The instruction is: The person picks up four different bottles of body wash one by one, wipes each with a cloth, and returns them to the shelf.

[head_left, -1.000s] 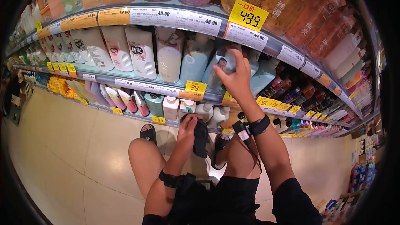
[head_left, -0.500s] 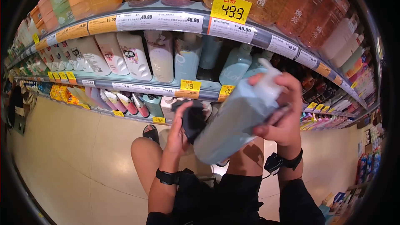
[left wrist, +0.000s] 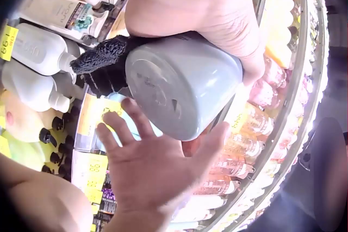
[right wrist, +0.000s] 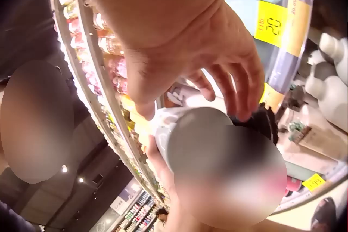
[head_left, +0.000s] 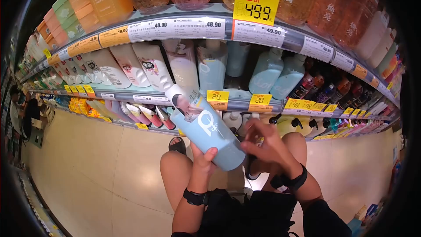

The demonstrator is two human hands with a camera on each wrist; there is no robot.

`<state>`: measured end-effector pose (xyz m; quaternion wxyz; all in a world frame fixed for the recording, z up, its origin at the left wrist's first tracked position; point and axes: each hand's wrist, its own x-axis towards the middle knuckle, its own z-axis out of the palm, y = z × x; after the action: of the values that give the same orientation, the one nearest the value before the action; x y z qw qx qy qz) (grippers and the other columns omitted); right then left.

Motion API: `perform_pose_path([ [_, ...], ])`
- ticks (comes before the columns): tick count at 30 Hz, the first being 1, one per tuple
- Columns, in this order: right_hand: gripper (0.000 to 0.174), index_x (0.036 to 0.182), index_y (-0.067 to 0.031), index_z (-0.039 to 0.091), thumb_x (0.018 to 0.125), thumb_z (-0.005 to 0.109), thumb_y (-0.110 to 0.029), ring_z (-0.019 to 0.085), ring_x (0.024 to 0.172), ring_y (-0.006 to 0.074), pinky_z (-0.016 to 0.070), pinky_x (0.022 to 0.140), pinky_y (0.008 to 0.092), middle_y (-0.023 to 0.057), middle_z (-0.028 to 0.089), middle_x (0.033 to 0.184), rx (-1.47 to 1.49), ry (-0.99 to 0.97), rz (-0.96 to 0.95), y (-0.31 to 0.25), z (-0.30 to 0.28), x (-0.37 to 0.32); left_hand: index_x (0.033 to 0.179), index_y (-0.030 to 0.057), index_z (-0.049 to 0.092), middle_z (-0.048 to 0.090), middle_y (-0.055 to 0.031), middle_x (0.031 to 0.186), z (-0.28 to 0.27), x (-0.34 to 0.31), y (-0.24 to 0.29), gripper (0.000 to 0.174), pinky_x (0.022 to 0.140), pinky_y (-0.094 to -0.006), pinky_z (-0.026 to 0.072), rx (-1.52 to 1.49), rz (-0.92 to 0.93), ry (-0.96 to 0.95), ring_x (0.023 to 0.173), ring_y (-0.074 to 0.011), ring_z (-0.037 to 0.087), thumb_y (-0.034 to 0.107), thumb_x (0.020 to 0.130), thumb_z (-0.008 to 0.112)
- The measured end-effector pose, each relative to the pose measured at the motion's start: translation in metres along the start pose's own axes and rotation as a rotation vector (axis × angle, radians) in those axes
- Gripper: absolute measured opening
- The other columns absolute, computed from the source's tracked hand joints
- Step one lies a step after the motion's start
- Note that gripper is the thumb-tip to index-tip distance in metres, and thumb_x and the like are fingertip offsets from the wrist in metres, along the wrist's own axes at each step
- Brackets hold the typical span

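A light blue pump bottle [head_left: 215,136] with a white top leans across the middle of the head view. My left hand [head_left: 204,160] grips its side near the lower end, the thumb lying on the front. A black terry cloth [left wrist: 100,55] is held against the bottle, mostly hidden behind it in the head view. The bottle's base [left wrist: 157,93] faces the left wrist camera. Close to that base, my right hand [head_left: 269,145] hovers with fingers spread and loosely bent, holding nothing. In the right wrist view, the right fingers [right wrist: 244,88] overlap the black cloth.
Similar blue pump bottles [head_left: 265,72] stand on the middle shelf, behind yellow price tags [head_left: 262,101]. An upper shelf edge [head_left: 188,28] juts out above, with amber bottles over it. White pump bottles [head_left: 232,120] stand low down. The tiled floor [head_left: 96,158] spreads around my bent legs.
My right hand took the blue bottle off the middle shelf and brought it down to me. The left hand now grips it along with the cloth, and the right hand has let go.
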<state>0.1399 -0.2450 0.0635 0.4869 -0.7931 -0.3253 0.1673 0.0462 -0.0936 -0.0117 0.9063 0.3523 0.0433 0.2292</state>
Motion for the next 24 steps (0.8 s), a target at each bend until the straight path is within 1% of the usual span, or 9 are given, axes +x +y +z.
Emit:
perform_pose_path([
  [1, 0.059, 0.114, 0.0000, 0.049, 0.069, 0.079, -0.024, 0.064, 0.082, 0.0255, 0.0500, 0.075, 0.0332, 0.0167, 0.062, 0.096, -0.037, -0.234, 0.106, 0.005, 0.002, 0.000, 0.128, -0.0006, 0.034, 0.053, -0.0148, 0.111, 0.001, 0.000, 0.000, 0.084, 0.085, -0.0363, 0.0491, 0.033, 0.049, 0.059, 0.100, -0.0247, 0.058, 0.030, 0.063, 0.077],
  [4, 0.073, 0.125, -0.0008, 0.041, 0.067, 0.079, -0.024, 0.058, 0.096, 0.0231, 0.0451, 0.084, 0.0320, 0.0161, 0.058, 0.106, 0.085, -0.276, -0.058, 0.010, 0.022, 0.006, 0.132, 0.0030, 0.028, 0.049, -0.0166, 0.118, 0.008, 0.002, -0.007, 0.092, 0.093, -0.0411, 0.0466, 0.074, 0.057, 0.085, 0.110, -0.0307, 0.052, 0.041, 0.064, 0.078],
  [8, 0.084, 0.130, -0.0020, 0.036, 0.063, 0.081, -0.026, 0.057, 0.099, 0.0244, 0.0453, 0.084, 0.0330, 0.0163, 0.056, 0.109, 0.316, -0.223, -0.052, 0.046, 0.032, 0.006, 0.133, 0.0024, 0.025, 0.047, -0.0158, 0.121, -0.003, 0.005, -0.026, 0.092, 0.095, -0.0412, 0.0451, 0.164, 0.100, 0.132, 0.113, -0.0298, 0.050, 0.043, 0.068, 0.076],
  [11, 0.081, 0.127, -0.0006, 0.040, 0.064, 0.082, -0.028, 0.061, 0.095, 0.0304, 0.0482, 0.081, 0.0383, 0.0201, 0.057, 0.107, 0.161, -0.089, -0.111, 0.049, 0.027, -0.001, 0.134, 0.0043, 0.027, 0.046, -0.0139, 0.124, -0.004, 0.013, -0.027, 0.087, 0.096, -0.0421, 0.0438, 0.232, 0.231, 0.172, 0.114, -0.0284, 0.050, 0.045, 0.072, 0.073],
  [13, 0.078, 0.128, -0.0056, 0.042, 0.064, 0.081, -0.026, 0.058, 0.095, 0.0289, 0.0483, 0.078, 0.0359, 0.0198, 0.050, 0.114, -0.513, 0.221, -0.428, 0.054, 0.027, -0.004, 0.132, 0.0068, 0.033, 0.047, -0.0109, 0.125, -0.008, 0.018, -0.018, 0.079, 0.097, -0.0432, 0.0430, 0.038, 0.074, 0.290, 0.113, -0.0265, 0.050, 0.044, 0.075, 0.071],
  [17, 0.077, 0.131, -0.0118, 0.039, 0.067, 0.081, -0.023, 0.053, 0.098, 0.0235, 0.0479, 0.078, 0.0345, 0.0177, 0.044, 0.120, -0.480, 0.214, -0.567, 0.052, 0.021, 0.000, 0.130, 0.0081, 0.038, 0.050, -0.0096, 0.122, 0.003, 0.020, -0.011, 0.077, 0.097, -0.0449, 0.0431, -0.183, 0.111, 0.349, 0.112, -0.0271, 0.051, 0.044, 0.071, 0.073],
  [20, 0.079, 0.134, -0.0070, 0.030, 0.071, 0.076, -0.020, 0.046, 0.111, 0.0208, 0.0430, 0.089, 0.0371, 0.0082, 0.042, 0.125, 0.912, -0.158, 0.296, 0.058, 0.023, -0.005, 0.129, 0.0097, 0.041, 0.052, -0.0105, 0.121, 0.003, 0.019, -0.005, 0.078, 0.096, -0.0462, 0.0440, -0.273, 0.075, 0.278, 0.111, -0.0282, 0.051, 0.047, 0.069, 0.073],
  [23, 0.074, 0.133, -0.0053, 0.031, 0.073, 0.074, -0.019, 0.043, 0.114, 0.0185, 0.0383, 0.095, 0.0337, 0.0073, 0.042, 0.123, 1.254, -0.325, 0.459, 0.052, 0.019, -0.009, 0.128, 0.0101, 0.041, 0.052, -0.0111, 0.120, 0.004, 0.015, -0.010, 0.078, 0.095, -0.0472, 0.0448, -0.267, 0.055, 0.239, 0.110, -0.0293, 0.052, 0.051, 0.069, 0.071],
  [24, 0.075, 0.132, -0.0056, 0.031, 0.073, 0.075, -0.017, 0.044, 0.113, 0.0190, 0.0385, 0.096, 0.0337, 0.0066, 0.043, 0.122, 1.162, -0.327, 0.479, 0.052, 0.014, -0.009, 0.128, 0.0100, 0.041, 0.052, -0.0114, 0.120, 0.003, 0.015, -0.013, 0.079, 0.094, -0.0476, 0.0453, -0.257, 0.073, 0.253, 0.110, -0.0299, 0.052, 0.053, 0.070, 0.070],
])
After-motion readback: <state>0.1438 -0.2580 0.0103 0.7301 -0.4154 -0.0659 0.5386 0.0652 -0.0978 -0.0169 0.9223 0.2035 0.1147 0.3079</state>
